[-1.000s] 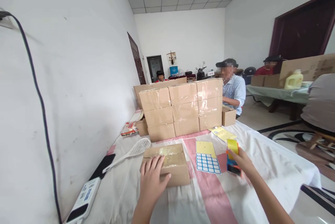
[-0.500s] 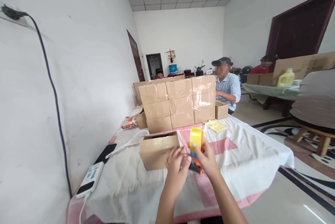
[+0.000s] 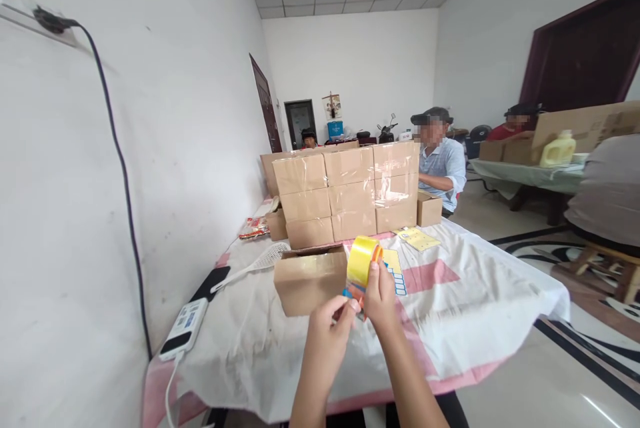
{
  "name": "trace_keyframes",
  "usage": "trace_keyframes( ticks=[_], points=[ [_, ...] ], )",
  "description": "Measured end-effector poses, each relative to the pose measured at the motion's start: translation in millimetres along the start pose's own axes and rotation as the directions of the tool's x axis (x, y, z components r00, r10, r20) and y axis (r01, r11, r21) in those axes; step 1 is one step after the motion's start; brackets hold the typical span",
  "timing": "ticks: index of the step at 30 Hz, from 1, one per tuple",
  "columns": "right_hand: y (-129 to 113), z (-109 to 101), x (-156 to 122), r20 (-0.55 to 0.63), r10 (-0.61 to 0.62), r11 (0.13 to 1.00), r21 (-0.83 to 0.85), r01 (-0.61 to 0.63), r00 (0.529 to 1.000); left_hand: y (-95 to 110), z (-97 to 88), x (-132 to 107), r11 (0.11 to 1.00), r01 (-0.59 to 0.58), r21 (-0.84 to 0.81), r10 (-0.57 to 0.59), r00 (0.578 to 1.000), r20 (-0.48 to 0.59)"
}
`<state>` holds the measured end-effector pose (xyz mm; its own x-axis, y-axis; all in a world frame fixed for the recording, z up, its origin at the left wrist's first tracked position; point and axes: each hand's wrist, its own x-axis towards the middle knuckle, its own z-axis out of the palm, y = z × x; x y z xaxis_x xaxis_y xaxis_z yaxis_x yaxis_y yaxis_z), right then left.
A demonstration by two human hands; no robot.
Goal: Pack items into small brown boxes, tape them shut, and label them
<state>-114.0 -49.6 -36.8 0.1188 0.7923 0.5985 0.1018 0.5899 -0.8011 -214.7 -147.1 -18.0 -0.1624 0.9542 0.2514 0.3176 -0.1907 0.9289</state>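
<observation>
My right hand [image 3: 381,296] is wrapped round a tape dispenser [image 3: 363,261] with an orange frame, a blue part and a wide yellow roll. My left hand [image 3: 327,329] is closed in a pinch at the dispenser's lower end. What sits between its fingertips is too small to make out. Just beyond and left of the hands, a brown cardboard box [image 3: 310,285] rests on the cloth. Behind it, taped cardboard boxes [image 3: 353,195] form a stacked wall. A yellow sheet [image 3: 393,265] is partly hidden behind the dispenser.
On the left lie a white slotted ladle [image 3: 260,265] and a power strip [image 3: 185,328] with a cable. Another yellow sheet [image 3: 419,238] and a small box [image 3: 429,208] are at the right. A person [image 3: 440,158] sits beyond the boxes; others sit farther off.
The dispenser has turned in my right hand, so the yellow roll faces more to the left. My left fingers have gone from spread to a pinch at its lower end. The view shifts slightly.
</observation>
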Motion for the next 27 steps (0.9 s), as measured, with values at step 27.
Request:
trace_keyframes(
  ticks=[27],
  points=[
    [17, -47, -4, -0.083, 0.32, 0.895, 0.353, -0.272, 0.944, -79, 20.0, -23, 0.963, 0.019, 0.268, -0.008, 0.999, -0.044]
  ],
)
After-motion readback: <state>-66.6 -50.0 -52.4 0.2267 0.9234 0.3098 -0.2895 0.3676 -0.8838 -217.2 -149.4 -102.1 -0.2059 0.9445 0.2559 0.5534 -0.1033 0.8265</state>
